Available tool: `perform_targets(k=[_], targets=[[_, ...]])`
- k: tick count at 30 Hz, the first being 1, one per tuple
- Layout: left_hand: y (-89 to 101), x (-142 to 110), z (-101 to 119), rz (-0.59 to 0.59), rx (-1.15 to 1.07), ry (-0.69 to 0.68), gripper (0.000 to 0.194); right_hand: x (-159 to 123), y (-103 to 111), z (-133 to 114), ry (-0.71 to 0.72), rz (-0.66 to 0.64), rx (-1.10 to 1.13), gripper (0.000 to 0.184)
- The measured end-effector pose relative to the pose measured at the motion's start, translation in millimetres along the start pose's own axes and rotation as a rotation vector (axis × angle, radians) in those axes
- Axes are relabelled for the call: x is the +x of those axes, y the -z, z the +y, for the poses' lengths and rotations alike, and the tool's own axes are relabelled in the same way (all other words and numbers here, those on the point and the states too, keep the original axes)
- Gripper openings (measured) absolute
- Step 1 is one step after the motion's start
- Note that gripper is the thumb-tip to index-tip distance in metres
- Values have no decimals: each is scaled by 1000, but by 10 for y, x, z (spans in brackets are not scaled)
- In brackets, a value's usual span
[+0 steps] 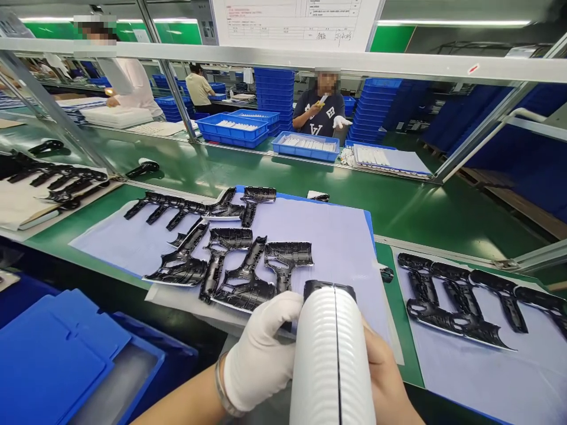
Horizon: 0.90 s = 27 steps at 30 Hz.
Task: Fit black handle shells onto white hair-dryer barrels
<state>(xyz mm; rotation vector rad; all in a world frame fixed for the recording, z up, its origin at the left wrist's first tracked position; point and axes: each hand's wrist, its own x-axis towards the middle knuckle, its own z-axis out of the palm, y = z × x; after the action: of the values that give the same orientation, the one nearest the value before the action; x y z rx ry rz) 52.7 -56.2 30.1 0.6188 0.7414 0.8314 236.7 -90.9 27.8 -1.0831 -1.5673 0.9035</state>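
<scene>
Close in front of me stands a white ribbed housing [333, 360] with a dark seam down its middle and a black edge at its far end. My left hand [266, 348], in a white glove, is closed against its left side; the fingertips are partly hidden. My right hand [385, 372], bare, is curled around the right side, with most fingers hidden behind the housing. Just beyond lie several pistol-shaped black shell halves [290, 257], hollow side up, on a lilac sheet [328, 236].
More black shell halves [460, 321] lie on the right sheet, others [66, 177] at far left. Blue bins [53, 354] stand low at left. A metal rail [283, 56] crosses above the green bench [248, 165]. Beyond it, a co-worker [319, 109] faces me behind blue trays [305, 147].
</scene>
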Motion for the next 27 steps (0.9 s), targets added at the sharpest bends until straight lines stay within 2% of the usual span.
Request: perform_targets(k=[2,5,8,10,12,14,15,16,17,19,21,22,25,27], targets=[[8,19,20,-29,142,-150,27,8,3,-9,22,6,-3,27],[1,52,60,-77,361,-368,22,15,8,-24,-26,0,67,27],[-43,66,83,-101,459,-452,21,9,28,-49,-160,-34,176,31],[-93,61,80,-58,524,-462,23,11,41,-69,-286,-72,261,44],[-139,50,76,81,580,-473,25,24,40,-73,-394,-110,374,60],[-159,33,98,246,633,-566,51,36,18,-41,-464,-160,518,70],[-157,21,127,296,667,-636,68,36,-1,-10,-506,-207,610,74],[-150,6,168,298,707,-689,82,31,-22,29,-556,-273,720,76],[-141,-12,221,244,744,-696,92,21,-44,71,-612,-352,837,78],[-132,-54,348,30,747,-536,99,-9,-80,150,-722,-500,1037,75],[-147,-89,463,-185,686,-298,87,-40,-98,205,-766,-562,1127,64],[-160,-97,501,-230,658,-234,79,-54,-98,220,-774,-575,1136,59],[-173,-59,495,-164,556,-250,57,-79,-67,213,-763,-509,1091,57],[-139,7,404,-137,335,-242,40,-85,-33,164,-724,-437,984,63]])
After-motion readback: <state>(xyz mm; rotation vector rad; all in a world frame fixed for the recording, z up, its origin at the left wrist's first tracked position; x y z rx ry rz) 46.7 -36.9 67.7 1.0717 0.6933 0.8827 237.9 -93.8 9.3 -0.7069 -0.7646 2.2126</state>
